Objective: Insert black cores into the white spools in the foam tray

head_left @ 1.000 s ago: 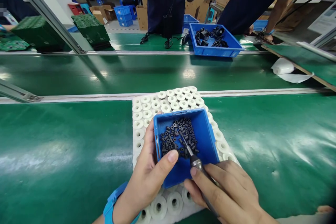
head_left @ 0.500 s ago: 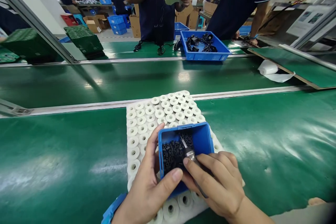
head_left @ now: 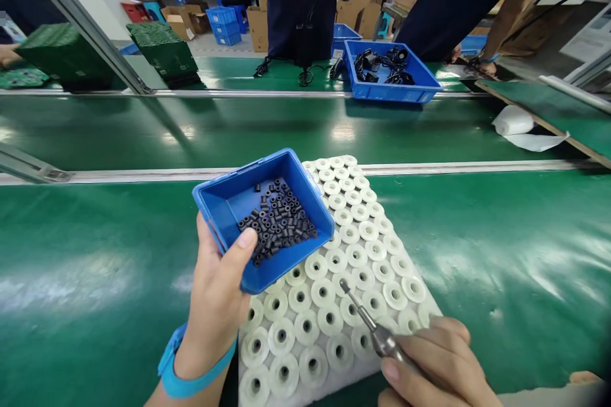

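Bin [head_left: 315, 206] of blue plastic, holding small black tubes [head_left: 281, 219], now tilts left of where it was, over the board's left side, the left hand's [head_left: 222, 286] fingers and thumb clamped on its wall. The right hand [head_left: 439, 356] pinches a metal-tipped tool [head_left: 382, 338], out of the bin now, above ringed white discs [head_left: 312, 365] (round, holed) on the pale board [head_left: 329, 388]. Smooth green surface [head_left: 501, 267] lies open rightward.
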Motion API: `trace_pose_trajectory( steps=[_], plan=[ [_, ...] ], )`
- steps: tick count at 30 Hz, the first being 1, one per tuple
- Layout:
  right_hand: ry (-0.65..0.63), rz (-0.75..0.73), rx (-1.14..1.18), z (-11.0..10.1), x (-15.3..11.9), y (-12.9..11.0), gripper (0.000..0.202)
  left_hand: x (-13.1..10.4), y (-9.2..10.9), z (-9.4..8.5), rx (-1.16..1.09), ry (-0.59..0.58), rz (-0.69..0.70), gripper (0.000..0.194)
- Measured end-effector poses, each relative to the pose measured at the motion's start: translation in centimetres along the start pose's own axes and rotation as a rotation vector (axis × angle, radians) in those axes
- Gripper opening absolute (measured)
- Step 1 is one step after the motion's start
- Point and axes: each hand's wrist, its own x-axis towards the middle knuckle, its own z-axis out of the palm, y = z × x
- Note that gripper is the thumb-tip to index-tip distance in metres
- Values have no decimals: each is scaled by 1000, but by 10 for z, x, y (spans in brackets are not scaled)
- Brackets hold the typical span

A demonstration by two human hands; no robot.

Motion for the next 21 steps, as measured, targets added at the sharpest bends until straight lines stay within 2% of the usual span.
trace_pose_trajectory(
  steps=[3,5,7,9,13,18,21],
  plan=[
    [-83,-62,150,7,18,10,6,-1,-1,-1,-65,-18,-30,74],
    [-158,-36,234,10,25,17,7,-2,-1,-1,-66,-36,-57,71],
    [-162,1,288,12,30,24,9,-2,-1,-1,-58,-41,-64,70],
    [-163,25,307,16,36,29,10,-2,0,1,-71,-22,-67,71],
    [-270,68,331,29,67,36,11,0,4,5,-79,52,-41,74],
    [-526,132,264,65,118,33,41,5,10,5,-65,133,51,67],
    [-591,111,146,92,126,28,46,10,12,0,-109,186,107,58]
  ],
)
